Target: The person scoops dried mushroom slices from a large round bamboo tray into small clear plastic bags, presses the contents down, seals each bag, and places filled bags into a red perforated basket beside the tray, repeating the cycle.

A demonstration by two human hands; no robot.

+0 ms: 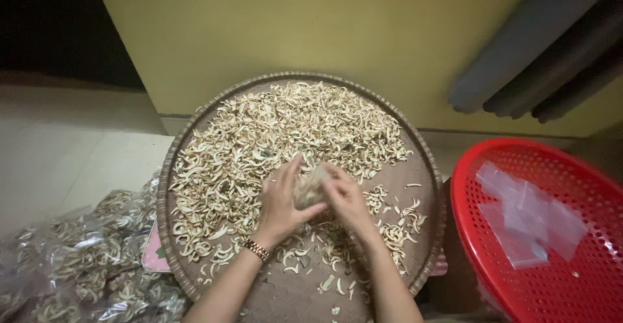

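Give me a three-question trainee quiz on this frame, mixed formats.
1. True or false: the round woven tray holds pale dried strips.
2. What lies in the red basket? A) clear plastic bags B) strips C) a knife
3. Which wrist wears the bracelet?

Key:
1. True.
2. A: clear plastic bags.
3. The left; the left hand and right hand together cup a small packet.

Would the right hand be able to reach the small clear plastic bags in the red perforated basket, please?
Probably yes: the clear plastic bags lie uncovered in the open red basket, beside the right hand, though both hands currently hold a small filled bag.
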